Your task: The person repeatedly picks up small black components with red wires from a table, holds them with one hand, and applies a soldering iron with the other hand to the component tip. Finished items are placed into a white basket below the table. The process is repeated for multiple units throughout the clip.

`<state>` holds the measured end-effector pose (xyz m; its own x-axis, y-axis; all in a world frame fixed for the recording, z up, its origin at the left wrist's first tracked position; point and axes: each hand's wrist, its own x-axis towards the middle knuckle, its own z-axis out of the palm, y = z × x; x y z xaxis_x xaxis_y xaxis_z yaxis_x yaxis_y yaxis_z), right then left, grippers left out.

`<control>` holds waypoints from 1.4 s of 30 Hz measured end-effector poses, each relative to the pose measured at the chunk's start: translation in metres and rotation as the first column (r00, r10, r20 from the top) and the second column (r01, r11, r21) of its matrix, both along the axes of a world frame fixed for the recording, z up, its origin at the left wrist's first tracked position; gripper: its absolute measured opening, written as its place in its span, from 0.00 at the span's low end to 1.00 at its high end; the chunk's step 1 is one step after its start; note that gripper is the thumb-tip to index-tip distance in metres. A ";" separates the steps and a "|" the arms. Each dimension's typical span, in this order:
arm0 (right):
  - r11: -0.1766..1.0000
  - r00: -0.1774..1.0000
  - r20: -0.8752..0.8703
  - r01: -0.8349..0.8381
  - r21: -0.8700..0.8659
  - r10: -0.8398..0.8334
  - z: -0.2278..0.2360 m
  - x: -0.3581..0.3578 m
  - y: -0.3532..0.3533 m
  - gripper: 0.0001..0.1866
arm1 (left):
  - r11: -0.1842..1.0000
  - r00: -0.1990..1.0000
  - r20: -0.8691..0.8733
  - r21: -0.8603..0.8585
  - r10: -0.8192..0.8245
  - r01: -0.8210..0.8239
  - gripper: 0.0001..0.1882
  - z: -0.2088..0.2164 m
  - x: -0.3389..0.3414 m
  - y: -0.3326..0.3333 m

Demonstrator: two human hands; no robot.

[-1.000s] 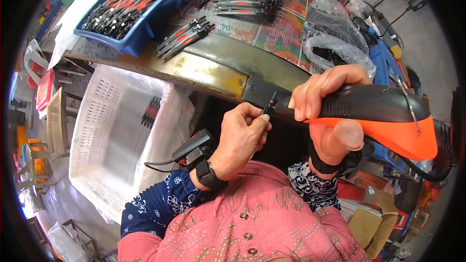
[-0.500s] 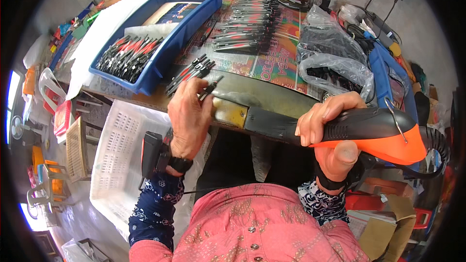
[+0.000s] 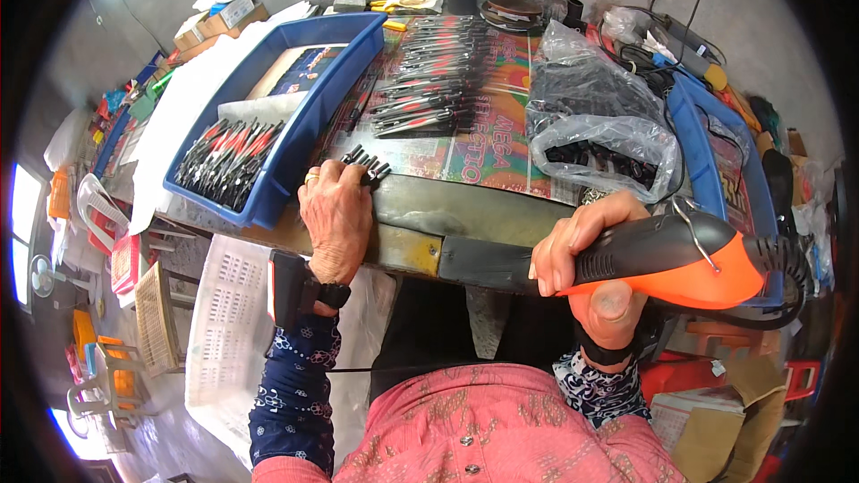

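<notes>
My left hand [image 3: 335, 215] is closed over a small bunch of black pens [image 3: 369, 167] near the front edge of the table. Their dark ends stick out to the right of its fingers, while the fingertips and the rest of the pens are hidden. In my right hand [image 3: 591, 255] is a black and orange corded power tool [image 3: 689, 255], with a wire hanging loop at its rear. The fingers lie over its top and the thumb is underneath. Several rows of black, red and silver pens [image 3: 429, 80] lie on the table beyond my hands.
A blue tray [image 3: 304, 116] holding many pens stands left. Right of the pen rows is a clear plastic bag [image 3: 608, 107] with dark parts inside, then another blue bin [image 3: 729, 161]. A white perforated basket [image 3: 224, 322] sits below the table's left edge. A coiled cord [image 3: 792, 259] trails from the tool.
My left hand has shifted slightly left and turned palm down over the pens, which now lie lower along its fingers. My right hand keeps its hold on the tool. The whole view has shifted.
</notes>
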<state>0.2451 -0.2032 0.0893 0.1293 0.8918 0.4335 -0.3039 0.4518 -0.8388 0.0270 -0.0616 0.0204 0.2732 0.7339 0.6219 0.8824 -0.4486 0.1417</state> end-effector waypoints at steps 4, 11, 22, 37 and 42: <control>0.997 0.995 -0.072 -0.062 0.044 0.065 -0.005 0.004 0.004 0.29 | 0.991 0.986 0.108 -0.026 -0.130 0.133 0.10 0.013 0.017 0.016; 1.000 0.998 -0.064 -0.014 0.005 0.014 -0.008 0.011 0.006 0.32 | 0.973 0.970 0.082 0.001 -0.229 0.230 0.07 0.016 0.061 0.060; 1.000 0.997 -0.072 -0.020 0.000 0.020 -0.012 0.021 0.009 0.29 | 0.971 0.973 0.008 -0.054 -0.231 0.231 0.08 0.001 0.081 0.072; 0.998 0.999 0.021 0.047 0.034 -0.048 -0.006 0.015 0.009 0.31 | 0.949 0.948 0.048 0.007 -0.315 0.315 0.10 0.000 0.074 0.079; 0.999 0.995 0.081 0.049 0.020 -0.051 0.001 0.012 0.004 0.33 | 0.948 0.948 0.024 0.041 -0.318 0.317 0.10 0.000 0.069 0.074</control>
